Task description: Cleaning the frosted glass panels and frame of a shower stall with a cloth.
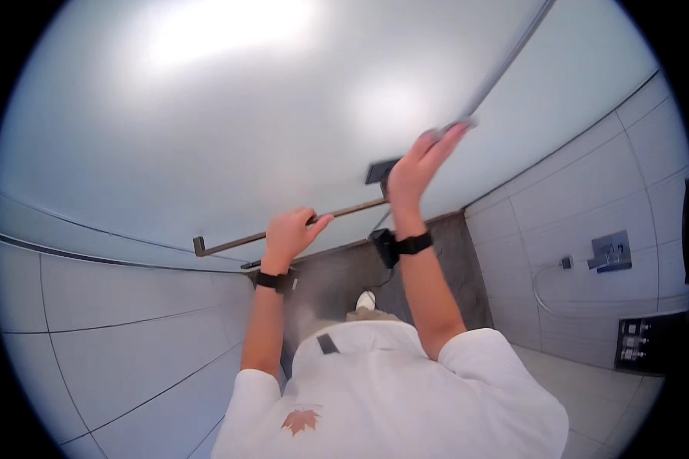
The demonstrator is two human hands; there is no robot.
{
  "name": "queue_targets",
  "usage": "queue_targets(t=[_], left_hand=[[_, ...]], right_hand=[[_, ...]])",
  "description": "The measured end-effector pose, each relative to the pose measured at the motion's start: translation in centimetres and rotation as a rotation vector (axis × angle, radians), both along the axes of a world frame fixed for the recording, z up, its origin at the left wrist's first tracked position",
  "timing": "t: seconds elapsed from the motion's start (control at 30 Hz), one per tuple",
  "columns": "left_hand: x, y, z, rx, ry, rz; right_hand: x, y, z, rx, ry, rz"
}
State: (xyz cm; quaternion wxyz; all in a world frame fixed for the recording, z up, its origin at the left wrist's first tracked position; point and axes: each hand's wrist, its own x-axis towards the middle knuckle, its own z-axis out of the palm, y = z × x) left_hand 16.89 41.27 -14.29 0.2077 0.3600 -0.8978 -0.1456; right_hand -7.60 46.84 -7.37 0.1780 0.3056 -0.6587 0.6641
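A frosted glass shower panel [252, 137] stands in front of me. Across its lower part runs a bronze-coloured metal bar handle [235, 243] with a bent end at the left. My left hand [290, 235] is closed around this bar near its middle. Higher and to the right, my right hand [422, 166] holds a small grey cloth [462, 123], blurred, against the glass beside the panel's vertical edge. Behind the right wrist a dark square hinge or bracket [379, 171] partly shows. Both wrists wear black bands; a black device sits by the right one.
Light tiled walls rise at the left [120, 298] and right. The right wall carries a square shower valve [611, 251], a hose and a dark niche [646, 344] with several bottles or fittings. Below lies a dark floor [459, 258], where one white shoe [366, 300] shows.
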Motion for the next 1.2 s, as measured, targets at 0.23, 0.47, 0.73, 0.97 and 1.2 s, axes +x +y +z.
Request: queue_targets(t=[0.23, 0.47, 0.73, 0.97, 1.2], left_hand=[[7.9, 2.5, -1.1, -0.102, 0.448, 0.164], [18.2, 1.9, -6.6, 0.139, 0.724, 0.842], [20.1, 0.0, -7.3, 0.279, 0.764, 0.775], [22.3, -0.4, -6.3, 0.453, 0.708, 0.552], [26.9, -1.1, -8.3, 0.451, 0.643, 0.533]], right_hand=[[4.7, 5.6, -11.6, 0.322, -0.288, 0.235], [14.4, 4.3, -9.9, 0.66, 0.317, 0.249], [6.6, 7.7, -7.7, 0.668, 0.488, 0.297], [28.2, -1.0, -13.3, 0.851, 0.495, 0.424], [25.6, -2.9, -10.4, 0.743, 0.539, 0.782]])
